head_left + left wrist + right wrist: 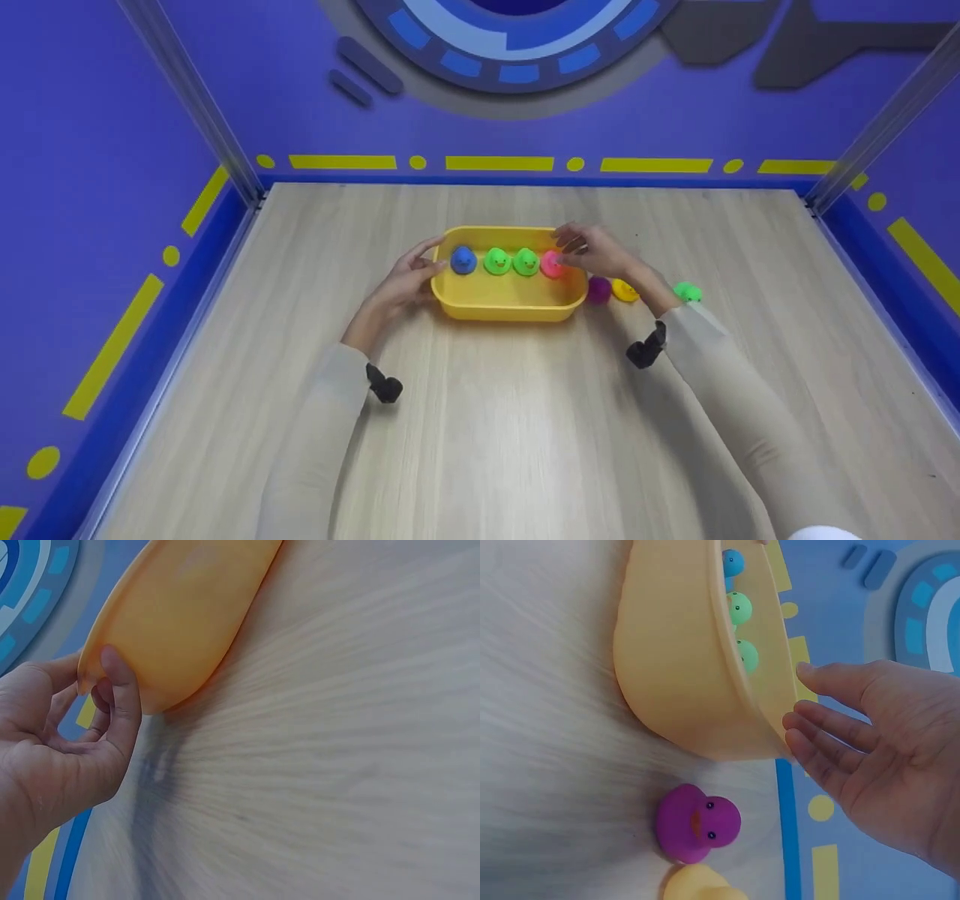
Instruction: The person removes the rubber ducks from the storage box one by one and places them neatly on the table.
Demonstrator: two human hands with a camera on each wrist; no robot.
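Note:
A yellow plastic basin (510,313) stands on the wooden table. In it sit, in a row from left to right, a blue rubber duck (463,261), a green duck (496,262), another green duck (526,262) and a pink duck (552,264). My left hand (405,281) pinches the basin's left rim between thumb and fingers, as the left wrist view also shows. At the right end my right hand (604,253) hovers over the rim beside the pink duck. Its thumb and fingers (840,736) stand apart with nothing between them; the right wrist view does not show the pink duck.
Right of the basin, on the table, are a purple duck (681,825), a yellow duck (624,290), and green ducks (687,292) partly behind the right forearm. Blue panels with yellow markings (499,163) wall the table at the back and both sides.

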